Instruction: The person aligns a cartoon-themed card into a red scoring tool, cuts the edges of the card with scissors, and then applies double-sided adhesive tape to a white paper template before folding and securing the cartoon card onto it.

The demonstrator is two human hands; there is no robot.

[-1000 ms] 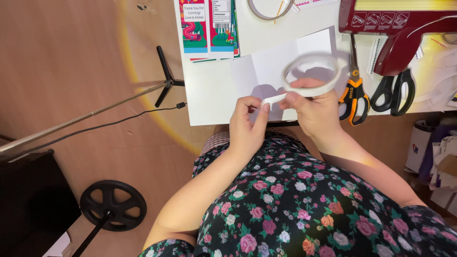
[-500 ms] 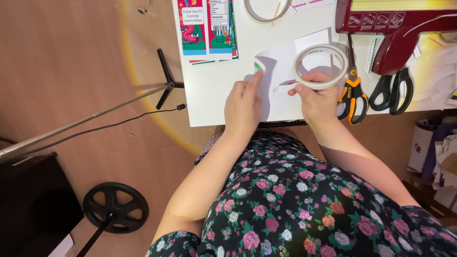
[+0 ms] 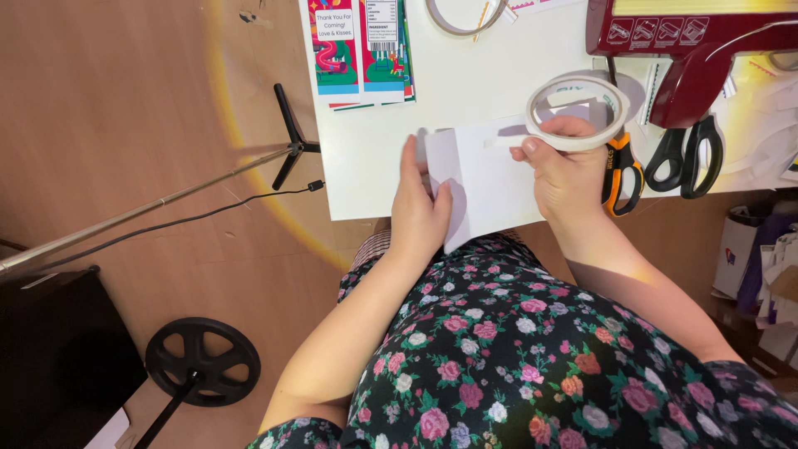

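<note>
L hand (image 3: pixel 418 208) lies flat, fingers released, on white paper sheet (image 3: pixel 490 179); R hand (image 3: pixel 569 170) fingers grasp white tape roll (image 3: pixel 578 111) w/ strip pulled out.

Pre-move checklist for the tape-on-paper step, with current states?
1. Left hand flat on the white paper: ok.
2. Right hand holds the tape roll: ok.
3. Tape strip pulled out across the paper: ok, though whether it is stuck down: cannot tell.
4. Paper fully on the white table: not ok, its near corner overhangs the edge.
5. Orange-handled scissors within reach, beside the right hand: ok.
</note>
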